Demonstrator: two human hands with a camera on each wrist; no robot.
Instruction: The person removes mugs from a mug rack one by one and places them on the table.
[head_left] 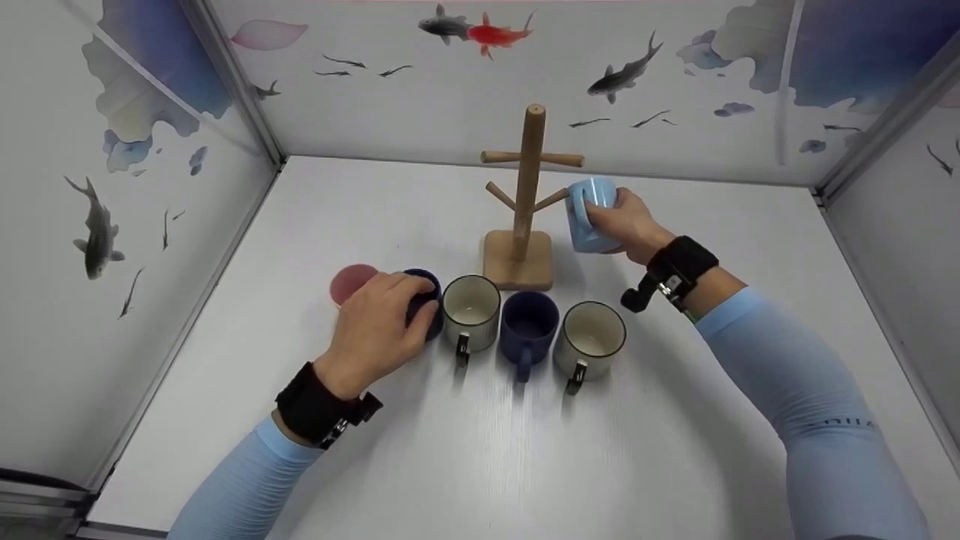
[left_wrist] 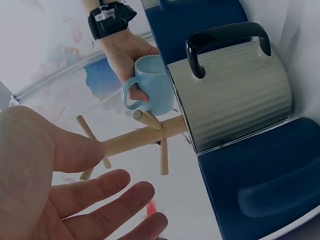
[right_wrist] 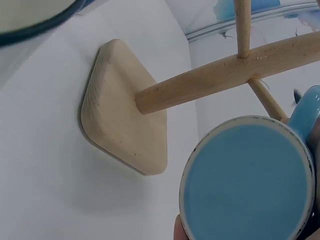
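Note:
My right hand (head_left: 626, 221) grips a light blue mug (head_left: 592, 217) by its body, raised beside the wooden mug tree (head_left: 529, 172). The mug's handle faces the stand, close to the end of a lower right peg (head_left: 551, 199). In the right wrist view the mug's flat base (right_wrist: 247, 185) faces the camera. Over a dark blue mug (head_left: 424, 300) at the left of the row hovers my left hand (head_left: 379, 322), thumb and fingers apart with nothing between them in the left wrist view. A round pink thing (head_left: 351, 282) is partly hidden behind that hand.
Right of the left hand stand a cream mug (head_left: 471, 311), another dark blue mug (head_left: 529, 326) and a second cream mug (head_left: 590, 341), handles towards me. The stand's square base (head_left: 517, 266) sits just behind them. Printed panels (head_left: 360, 112) wall the white table (head_left: 480, 450).

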